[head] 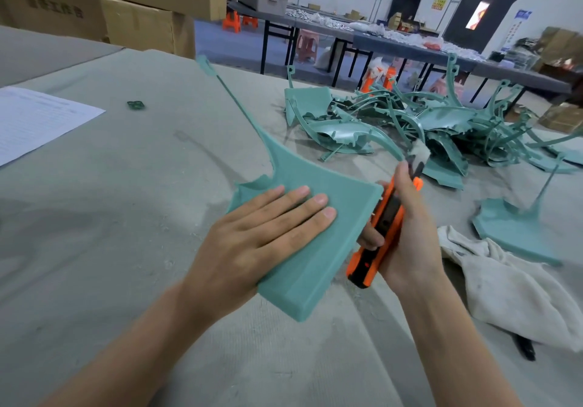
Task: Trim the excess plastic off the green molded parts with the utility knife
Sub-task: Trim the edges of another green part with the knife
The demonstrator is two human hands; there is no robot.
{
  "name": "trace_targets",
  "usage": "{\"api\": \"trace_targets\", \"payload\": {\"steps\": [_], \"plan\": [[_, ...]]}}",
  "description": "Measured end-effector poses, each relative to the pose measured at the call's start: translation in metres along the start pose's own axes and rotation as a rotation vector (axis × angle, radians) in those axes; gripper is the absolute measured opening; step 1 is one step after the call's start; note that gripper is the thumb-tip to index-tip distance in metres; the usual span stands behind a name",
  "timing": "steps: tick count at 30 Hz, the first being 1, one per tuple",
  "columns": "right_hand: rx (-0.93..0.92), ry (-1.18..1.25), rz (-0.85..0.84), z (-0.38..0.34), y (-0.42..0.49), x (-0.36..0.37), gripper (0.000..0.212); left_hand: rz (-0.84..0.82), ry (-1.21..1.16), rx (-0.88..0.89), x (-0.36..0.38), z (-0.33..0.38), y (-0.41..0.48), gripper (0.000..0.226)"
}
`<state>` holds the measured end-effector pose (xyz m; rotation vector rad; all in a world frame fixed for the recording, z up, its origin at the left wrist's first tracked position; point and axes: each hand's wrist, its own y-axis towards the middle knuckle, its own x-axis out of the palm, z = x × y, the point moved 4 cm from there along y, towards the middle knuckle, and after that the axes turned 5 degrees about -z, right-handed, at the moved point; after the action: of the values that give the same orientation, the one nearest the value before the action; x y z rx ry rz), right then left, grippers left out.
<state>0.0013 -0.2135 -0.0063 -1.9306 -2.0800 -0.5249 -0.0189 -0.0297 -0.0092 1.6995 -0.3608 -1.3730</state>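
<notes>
A green molded part lies on the grey-covered table, a curved panel with a long thin stem rising toward the far left. My left hand presses flat on top of it, fingers spread. My right hand grips an orange and black utility knife against the panel's right edge, its blade end pointing away from me. Whether the blade touches the plastic is hidden by blur.
A pile of green parts fills the far right of the table. Another green part and a dirty white rag lie to the right. A paper sheet rests at the left. Cardboard boxes stand behind.
</notes>
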Motion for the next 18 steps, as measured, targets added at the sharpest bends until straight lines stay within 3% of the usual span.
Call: {"api": "trace_targets", "payload": {"steps": [2, 4, 6, 10, 14, 18], "plan": [[0.043, -0.036, -0.112, -0.001, -0.002, 0.004, 0.05, -0.015, 0.093, 0.015, 0.001, -0.001, -0.001, 0.034], [0.01, -0.139, -0.137, -0.001, -0.002, 0.006, 0.037, -0.024, 0.148, 0.02, 0.004, -0.004, -0.003, 0.036], [-0.041, -0.193, -0.089, -0.001, -0.001, 0.006, 0.03, -0.013, 0.172, -0.011, 0.006, -0.011, -0.003, 0.043], [-0.181, -0.16, 0.137, -0.008, 0.0, -0.005, 0.023, 0.029, 0.201, -0.256, 0.009, -0.026, 0.0, 0.075], [-0.347, -0.338, 0.28, -0.015, -0.005, -0.01, 0.038, -0.079, -0.046, -0.292, 0.015, -0.017, -0.002, 0.082], [-0.432, -0.655, 0.29, 0.0, -0.015, 0.013, 0.024, -0.131, -0.346, -0.472, 0.033, -0.001, -0.003, 0.089]]}}
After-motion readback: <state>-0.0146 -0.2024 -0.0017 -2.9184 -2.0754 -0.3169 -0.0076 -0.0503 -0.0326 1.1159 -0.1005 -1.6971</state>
